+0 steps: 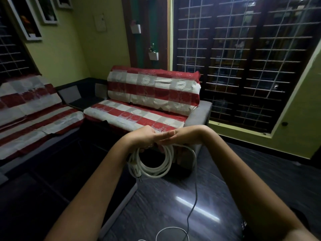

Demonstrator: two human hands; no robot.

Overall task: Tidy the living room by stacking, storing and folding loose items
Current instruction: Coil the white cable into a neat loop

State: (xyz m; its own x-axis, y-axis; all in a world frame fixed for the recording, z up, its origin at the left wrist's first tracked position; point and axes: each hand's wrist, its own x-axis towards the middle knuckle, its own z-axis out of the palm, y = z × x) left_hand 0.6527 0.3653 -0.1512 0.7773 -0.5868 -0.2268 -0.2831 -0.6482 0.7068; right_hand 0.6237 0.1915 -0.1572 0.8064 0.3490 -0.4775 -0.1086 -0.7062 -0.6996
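Head view. My two hands meet in mid-air above the dark tabletop (173,206). My left hand (144,138) curls its fingers round the top of one white cable (156,164), which hangs below it wound into a coil of several loops. My right hand (177,138) lies against the left, fingers fairly straight, touching the same top of the coil. One loose strand of the cable drops from my right hand to the tabletop and ends there in one further loop at the lower edge. One plug end hangs at the coil's lower left. Behind stand two sofa sections (147,105) under red-and-white striped covers, one grilled window (243,58) and three framed pictures (26,20) on the wall.
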